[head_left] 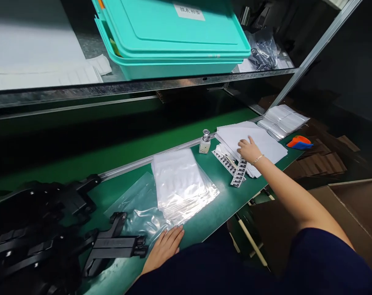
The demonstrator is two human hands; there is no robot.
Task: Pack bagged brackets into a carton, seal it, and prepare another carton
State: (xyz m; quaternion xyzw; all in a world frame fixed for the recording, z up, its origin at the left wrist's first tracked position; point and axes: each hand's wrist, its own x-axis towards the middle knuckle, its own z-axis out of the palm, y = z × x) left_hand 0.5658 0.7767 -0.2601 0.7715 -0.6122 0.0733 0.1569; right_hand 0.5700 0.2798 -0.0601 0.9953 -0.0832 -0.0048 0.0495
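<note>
The right hand [249, 150], fingers half-curled, is at white sheets [269, 147] on a green table [218, 211]; whether it holds the printed strip [239, 174] cannot be told. The left hand [165, 246] lies flat, fingers extended, near clear bags [180, 178]. A label [189, 11] on a teal bin [180, 70] reads “报表 标签”.
</note>
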